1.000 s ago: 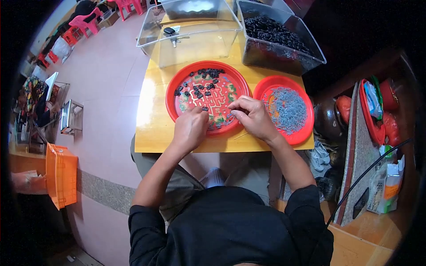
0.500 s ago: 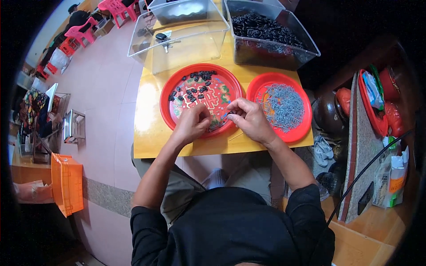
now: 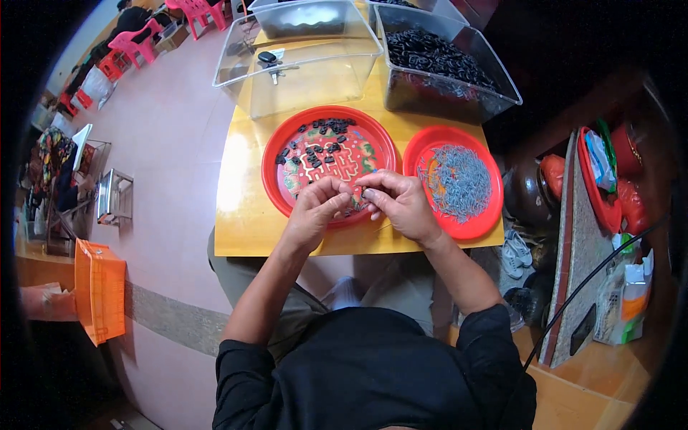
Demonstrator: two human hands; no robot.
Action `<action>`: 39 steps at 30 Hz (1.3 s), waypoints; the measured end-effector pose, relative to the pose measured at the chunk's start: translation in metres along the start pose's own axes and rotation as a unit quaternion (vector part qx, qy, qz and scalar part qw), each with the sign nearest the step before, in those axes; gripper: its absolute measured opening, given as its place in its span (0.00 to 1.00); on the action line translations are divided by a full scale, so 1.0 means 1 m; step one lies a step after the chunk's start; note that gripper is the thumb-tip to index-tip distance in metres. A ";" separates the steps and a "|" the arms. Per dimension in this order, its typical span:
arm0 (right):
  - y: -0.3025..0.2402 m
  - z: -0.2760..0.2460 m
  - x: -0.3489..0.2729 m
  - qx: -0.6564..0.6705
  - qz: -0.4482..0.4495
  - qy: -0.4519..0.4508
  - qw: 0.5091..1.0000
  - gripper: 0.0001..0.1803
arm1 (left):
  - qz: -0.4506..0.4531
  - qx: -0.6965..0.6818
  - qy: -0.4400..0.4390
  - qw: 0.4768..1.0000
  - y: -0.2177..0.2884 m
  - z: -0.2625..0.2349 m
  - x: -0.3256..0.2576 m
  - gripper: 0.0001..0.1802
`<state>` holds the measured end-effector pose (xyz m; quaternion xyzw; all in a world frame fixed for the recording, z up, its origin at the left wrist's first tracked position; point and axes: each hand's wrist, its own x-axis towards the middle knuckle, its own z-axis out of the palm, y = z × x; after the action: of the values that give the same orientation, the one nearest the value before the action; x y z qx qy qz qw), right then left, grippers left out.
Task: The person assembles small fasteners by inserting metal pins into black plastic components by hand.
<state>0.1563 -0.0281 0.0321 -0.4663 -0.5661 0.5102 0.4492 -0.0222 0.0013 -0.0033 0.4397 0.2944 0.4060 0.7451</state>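
My left hand and my right hand meet over the near rim of a round red tray with a printed pattern. The fingertips of my right hand pinch a small black part. My left thumb and forefinger are pressed together beside it; whatever lies between them is too small to make out. Several small black parts are scattered over the far and left side of the tray. Near its front rim, partly covered by my hands, lie small thin pieces. To the right, a red plate bears a heap of thin silvery metal pieces.
Behind the tray stand a clear plastic bin and another clear bin full of black parts. A key with a black fob shows near the left bin. An orange crate and a metal stool stand on the floor leftward.
My left hand has moved right and up, its fingertips now near the right hand's. My right hand has shifted slightly down and left, still pinching the black part. The whole view has shifted slightly.
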 end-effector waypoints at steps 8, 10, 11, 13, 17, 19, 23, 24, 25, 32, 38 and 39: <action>-0.008 0.016 -0.006 -0.015 -0.054 0.009 0.998 0.11 | 0.041 -0.032 -0.010 0.999 -0.002 0.007 -0.007 0.05; -0.007 0.018 -0.006 -0.020 -0.056 0.007 0.998 0.11 | 0.043 -0.043 -0.006 0.998 -0.002 0.008 -0.008 0.06; -0.005 0.019 -0.006 -0.017 -0.059 0.011 0.998 0.11 | 0.043 -0.051 -0.005 0.998 -0.002 0.008 -0.008 0.06; -0.004 0.019 -0.006 -0.015 -0.061 0.015 0.998 0.11 | 0.037 -0.063 -0.002 0.997 -0.001 0.009 -0.010 0.06; -0.005 0.020 -0.007 -0.035 -0.083 0.018 0.996 0.10 | 0.027 -0.067 -0.002 0.997 -0.002 0.008 -0.012 0.06; -0.006 0.020 -0.007 -0.051 -0.096 0.018 0.994 0.10 | 0.030 -0.067 0.004 0.997 -0.002 0.010 -0.012 0.06; -0.008 0.021 -0.009 -0.090 -0.112 0.029 0.989 0.10 | 0.048 -0.024 0.010 0.999 -0.001 0.012 -0.013 0.05; -0.008 0.021 -0.010 -0.105 -0.119 0.035 0.987 0.10 | 0.047 -0.024 0.010 0.999 -0.001 0.013 -0.014 0.05; -0.007 0.021 -0.009 -0.105 -0.118 0.035 0.987 0.10 | 0.062 -0.011 0.010 0.998 0.000 0.014 -0.015 0.05; -0.001 0.024 -0.007 -0.197 -0.223 0.049 0.953 0.08 | 0.097 0.047 0.029 0.994 -0.004 0.017 -0.015 0.04; 0.009 0.023 -0.009 -0.180 -0.199 0.053 0.962 0.09 | 0.096 0.065 0.035 0.993 -0.011 0.016 -0.014 0.02; 0.010 0.022 -0.010 -0.152 -0.176 0.051 0.971 0.10 | 0.095 0.066 0.035 0.993 -0.008 0.016 -0.015 0.02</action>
<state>0.1371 -0.0412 0.0206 -0.4477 -0.6866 0.3065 0.4839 -0.0139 -0.0208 -0.0024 0.4995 0.3037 0.4701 0.6613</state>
